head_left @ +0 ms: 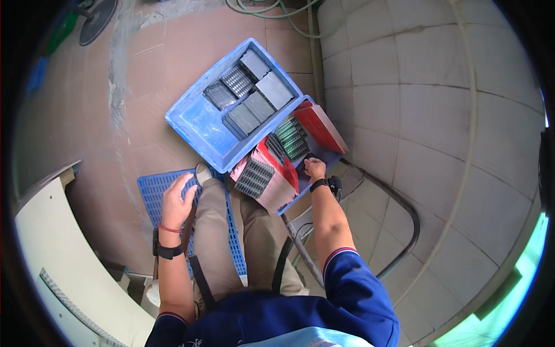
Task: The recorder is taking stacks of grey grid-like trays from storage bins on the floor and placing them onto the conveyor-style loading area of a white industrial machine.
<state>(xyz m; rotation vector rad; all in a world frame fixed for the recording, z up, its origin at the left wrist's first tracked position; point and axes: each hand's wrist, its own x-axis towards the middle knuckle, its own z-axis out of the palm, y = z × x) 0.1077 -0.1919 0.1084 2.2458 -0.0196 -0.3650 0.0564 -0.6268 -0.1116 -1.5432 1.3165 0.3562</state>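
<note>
My right hand reaches into the near blue bin. Its fingers are curled together at a small dark thing, mostly hidden, that I cannot make out. Beside it in the bin lie several green-and-dark rectangular pieces with rows of small marks. Red-and-pink sheets stand in stacks there, with a dark gridded panel lying on top. My left hand hovers over a blue slotted plastic mat, holding nothing, its fingers apart and slightly bent.
Beyond, a larger blue crate holds several stacks of grey flat panels. A bent metal-tube frame stands at right by the tiled wall. A pale curved tabletop is at left. A green hose lies at the back.
</note>
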